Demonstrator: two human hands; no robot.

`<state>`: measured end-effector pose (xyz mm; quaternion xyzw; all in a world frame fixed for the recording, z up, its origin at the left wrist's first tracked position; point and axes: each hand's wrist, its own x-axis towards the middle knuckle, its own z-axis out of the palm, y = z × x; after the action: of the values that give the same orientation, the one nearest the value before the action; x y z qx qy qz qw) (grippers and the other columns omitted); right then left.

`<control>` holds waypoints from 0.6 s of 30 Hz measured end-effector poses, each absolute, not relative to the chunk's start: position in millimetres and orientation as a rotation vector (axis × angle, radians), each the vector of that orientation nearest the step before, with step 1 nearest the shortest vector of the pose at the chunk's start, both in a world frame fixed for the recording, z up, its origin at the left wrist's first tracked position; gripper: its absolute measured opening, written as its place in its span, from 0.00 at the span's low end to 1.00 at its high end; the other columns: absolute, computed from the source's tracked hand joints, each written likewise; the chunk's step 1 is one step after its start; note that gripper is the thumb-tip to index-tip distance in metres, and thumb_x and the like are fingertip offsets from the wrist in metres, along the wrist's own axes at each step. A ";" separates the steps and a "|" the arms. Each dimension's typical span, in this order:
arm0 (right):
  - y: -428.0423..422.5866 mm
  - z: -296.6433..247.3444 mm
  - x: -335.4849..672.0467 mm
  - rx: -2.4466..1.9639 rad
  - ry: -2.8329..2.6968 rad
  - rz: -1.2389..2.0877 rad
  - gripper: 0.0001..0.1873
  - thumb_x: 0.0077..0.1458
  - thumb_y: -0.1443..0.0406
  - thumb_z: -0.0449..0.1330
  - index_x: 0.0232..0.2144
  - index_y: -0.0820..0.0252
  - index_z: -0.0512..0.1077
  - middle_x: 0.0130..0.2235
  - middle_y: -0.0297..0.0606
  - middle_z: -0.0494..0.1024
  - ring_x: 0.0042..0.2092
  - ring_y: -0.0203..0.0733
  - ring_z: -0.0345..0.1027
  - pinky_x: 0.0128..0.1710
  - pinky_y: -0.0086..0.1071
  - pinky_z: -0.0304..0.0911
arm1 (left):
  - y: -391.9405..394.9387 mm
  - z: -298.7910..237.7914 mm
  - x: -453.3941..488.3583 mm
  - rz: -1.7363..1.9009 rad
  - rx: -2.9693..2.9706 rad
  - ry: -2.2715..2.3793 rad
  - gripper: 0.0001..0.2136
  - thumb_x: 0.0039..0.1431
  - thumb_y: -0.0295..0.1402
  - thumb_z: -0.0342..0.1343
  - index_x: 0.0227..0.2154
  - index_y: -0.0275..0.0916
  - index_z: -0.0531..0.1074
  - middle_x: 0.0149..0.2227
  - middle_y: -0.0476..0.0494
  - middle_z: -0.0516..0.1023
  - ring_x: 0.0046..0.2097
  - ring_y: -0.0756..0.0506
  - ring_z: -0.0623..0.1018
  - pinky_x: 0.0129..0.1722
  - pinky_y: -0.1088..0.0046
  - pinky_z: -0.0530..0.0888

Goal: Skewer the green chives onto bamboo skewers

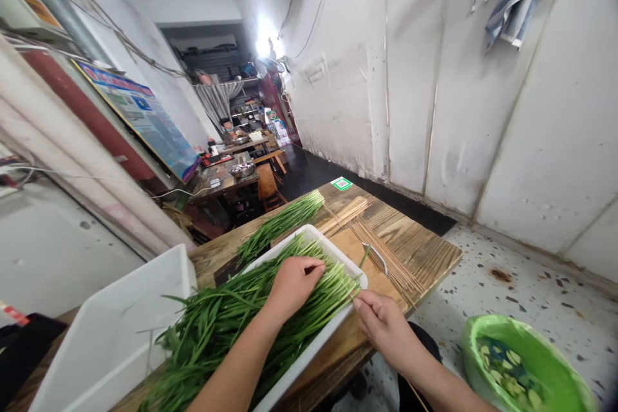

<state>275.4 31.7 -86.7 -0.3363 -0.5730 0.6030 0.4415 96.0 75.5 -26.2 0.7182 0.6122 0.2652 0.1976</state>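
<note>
Long green garlic chives [232, 309] fill a white plastic tray [309, 370], with their pale stem ends towards the right. My left hand [297, 283] rests over the pile, closed, its thumb and forefinger pinched together at the chive stems. By the tray's right corner, my right hand [386, 322] is closed in a pinch on a thin bamboo skewer, which is mostly hidden behind the hand and wrist. A wooden cutting board [350, 244] with a metal handle lies beside the tray. More bamboo skewers [386, 257] are spread next to the board.
Another bunch of chives [282, 222] lies on the wooden table [434, 248] behind the tray. An empty white bin [116, 328] stands at left. On the floor at right is a green-lined bucket [526, 360] holding scraps. A person [229, 129] sits at a far table.
</note>
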 end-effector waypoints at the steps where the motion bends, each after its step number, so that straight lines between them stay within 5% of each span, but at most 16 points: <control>1: 31.5 -86.5 275.1 -0.834 -1.412 1.504 0.15 0.56 0.58 0.50 0.21 0.58 0.55 0.16 0.23 0.49 0.18 0.28 0.40 0.17 0.26 0.37 | 74.4 -27.2 97.7 0.757 1.973 1.702 0.11 0.51 0.36 0.50 0.32 0.41 0.77 0.34 0.49 0.80 0.37 0.45 0.77 0.40 0.72 0.69; 18: 29.8 -84.6 275.6 -0.872 -1.383 1.524 0.17 0.55 0.55 0.51 0.22 0.59 0.58 0.16 0.22 0.49 0.17 0.28 0.41 0.17 0.25 0.38 | 71.6 -22.9 103.4 0.840 1.850 1.794 0.11 0.48 0.36 0.53 0.30 0.38 0.77 0.34 0.46 0.80 0.37 0.45 0.77 0.41 0.71 0.71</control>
<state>275.6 29.8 -84.6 -0.3506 -0.5564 0.6130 0.4379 103.4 71.6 -22.9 0.6667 0.6467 0.3026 0.2139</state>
